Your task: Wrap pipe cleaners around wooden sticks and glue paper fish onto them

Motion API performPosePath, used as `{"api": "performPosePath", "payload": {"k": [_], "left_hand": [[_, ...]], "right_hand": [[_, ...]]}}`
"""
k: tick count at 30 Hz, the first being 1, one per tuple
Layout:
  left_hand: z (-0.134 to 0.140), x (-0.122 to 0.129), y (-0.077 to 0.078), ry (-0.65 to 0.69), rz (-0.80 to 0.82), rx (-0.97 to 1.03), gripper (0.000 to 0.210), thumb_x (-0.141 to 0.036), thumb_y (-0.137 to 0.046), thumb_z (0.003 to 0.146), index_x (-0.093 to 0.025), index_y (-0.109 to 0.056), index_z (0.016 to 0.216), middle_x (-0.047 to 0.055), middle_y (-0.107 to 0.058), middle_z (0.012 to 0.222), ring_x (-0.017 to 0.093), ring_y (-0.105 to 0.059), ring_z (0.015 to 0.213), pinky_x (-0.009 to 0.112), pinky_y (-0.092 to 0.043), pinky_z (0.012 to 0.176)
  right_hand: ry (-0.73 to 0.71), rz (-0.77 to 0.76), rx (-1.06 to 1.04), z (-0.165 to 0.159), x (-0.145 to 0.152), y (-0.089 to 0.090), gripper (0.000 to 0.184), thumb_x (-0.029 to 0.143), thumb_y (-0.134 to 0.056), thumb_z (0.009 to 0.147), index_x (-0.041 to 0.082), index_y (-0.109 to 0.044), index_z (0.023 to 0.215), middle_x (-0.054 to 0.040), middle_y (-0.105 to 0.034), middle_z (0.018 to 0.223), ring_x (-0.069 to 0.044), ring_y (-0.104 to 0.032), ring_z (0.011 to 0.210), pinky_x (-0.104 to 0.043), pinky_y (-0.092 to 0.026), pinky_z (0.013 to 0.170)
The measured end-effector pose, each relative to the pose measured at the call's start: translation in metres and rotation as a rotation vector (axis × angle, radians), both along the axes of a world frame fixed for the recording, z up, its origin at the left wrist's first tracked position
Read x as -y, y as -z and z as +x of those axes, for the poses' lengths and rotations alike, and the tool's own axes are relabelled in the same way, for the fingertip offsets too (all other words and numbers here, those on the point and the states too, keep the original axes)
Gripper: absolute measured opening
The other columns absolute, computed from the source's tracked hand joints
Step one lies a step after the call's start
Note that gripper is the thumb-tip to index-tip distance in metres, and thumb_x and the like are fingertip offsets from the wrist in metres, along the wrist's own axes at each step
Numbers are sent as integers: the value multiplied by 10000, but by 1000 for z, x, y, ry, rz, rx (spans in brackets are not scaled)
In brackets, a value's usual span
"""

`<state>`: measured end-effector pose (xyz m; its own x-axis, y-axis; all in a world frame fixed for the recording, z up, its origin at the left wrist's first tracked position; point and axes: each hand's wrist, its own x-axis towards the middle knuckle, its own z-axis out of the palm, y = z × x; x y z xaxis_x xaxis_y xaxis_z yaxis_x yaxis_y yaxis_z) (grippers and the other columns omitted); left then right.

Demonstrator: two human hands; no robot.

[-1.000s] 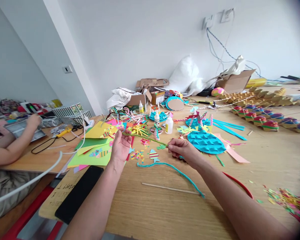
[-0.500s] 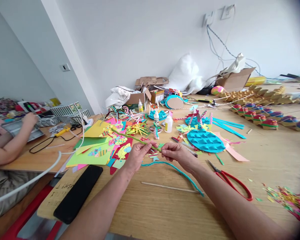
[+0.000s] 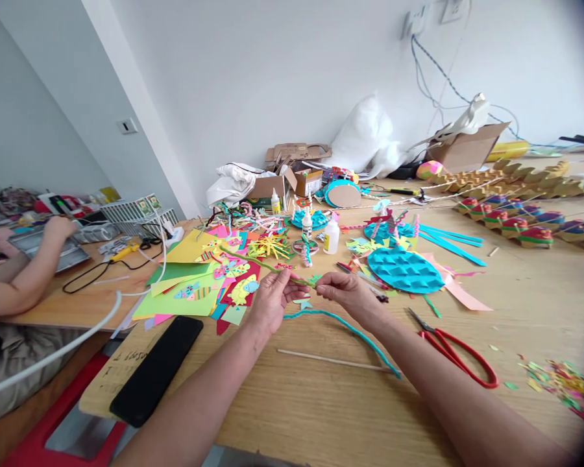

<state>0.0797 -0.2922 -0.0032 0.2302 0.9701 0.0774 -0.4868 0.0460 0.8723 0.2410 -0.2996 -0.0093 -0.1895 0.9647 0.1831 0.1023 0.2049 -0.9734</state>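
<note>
Between the fingers of my left hand (image 3: 271, 299) runs a green pipe cleaner (image 3: 243, 257), its long free part reaching up and left over the paper fish. My right hand (image 3: 343, 292) pinches the same pipe cleaner near its other end, a short gap from the left. Below both hands a turquoise pipe cleaner (image 3: 350, 332) lies curved on the table. A thin wooden stick (image 3: 328, 360) rests nearer to me, meeting the turquoise one at its right end. Red-handled scissors (image 3: 460, 353) lie by my right forearm, blades pointing away.
Colored paper and paper fish (image 3: 194, 292) spread at left, beside a black phone (image 3: 156, 370). Glue bottles (image 3: 331, 235) and a blue textured disc (image 3: 405, 270) stand beyond my hands. Paper scraps (image 3: 562, 383) lie at right. Another person's arm (image 3: 34, 263) works at far left.
Both hands keep their hold on the green pipe cleaner, and my left fingers have shifted slightly along it. The whole view has moved a little.
</note>
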Motion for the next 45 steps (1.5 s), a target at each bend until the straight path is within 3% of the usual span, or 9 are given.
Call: {"api": "performPosePath", "payload": {"k": [8,15,19,25,30,33,38,45], "left_hand": [[-4,-3,-1,-66,30,-41,290,-404,-612,691,-118,-598,733,52,-658,658,141,-630,578,204,-472,508],[-10,-10,-2,-49,-27,-31,270,-387,-627,678,-122,-584,661,23,-638,600,95,-590,471,162,-429,422],[-10,-11,0,-30,-76,-27,267,-379,-632,675,-116,-584,666,24,-629,574,102,-596,479,158,-437,429],[-5,-6,1,-39,-57,21,240,-359,-621,693,-120,-596,710,25,-640,643,105,-614,548,174,-468,507],[0,0,5,25,64,-85,184,-287,-643,680,-147,-606,793,16,-642,687,110,-605,608,212,-480,574],[5,2,7,25,121,-241,151,-260,-657,657,-125,-616,709,17,-629,612,98,-572,552,213,-462,555],[9,3,8,-17,145,-315,133,-238,-658,632,-137,-615,707,-11,-602,579,87,-541,533,189,-420,504],[6,-1,7,-38,190,-386,118,-230,-634,635,-129,-583,599,-22,-548,511,73,-486,493,185,-388,487]], "right_hand": [[69,13,29,4,-3,2,287,462,-625,614,177,-584,625,21,-506,550,-95,-421,524,-240,-358,507],[-170,84,130,1,3,0,226,400,-586,689,186,-586,615,6,-546,600,-124,-486,592,-250,-388,566],[-55,123,146,-1,2,3,179,361,-558,707,189,-600,677,-7,-571,621,-134,-498,588,-258,-399,557],[145,361,408,-4,5,-3,114,264,-530,739,203,-602,674,-13,-601,627,-138,-519,593,-259,-390,578],[129,189,325,-6,7,1,152,305,-510,746,188,-565,667,1,-555,546,-119,-497,496,-233,-385,484],[102,149,255,-8,6,6,175,319,-505,743,177,-567,662,-1,-567,557,-113,-511,488,-226,-397,478],[83,173,271,-8,7,8,207,335,-502,752,174,-606,674,3,-573,548,-101,-499,474,-211,-385,463],[77,371,452,-10,11,2,206,280,-502,769,182,-573,603,18,-551,522,-99,-484,495,-204,-347,475]]}}
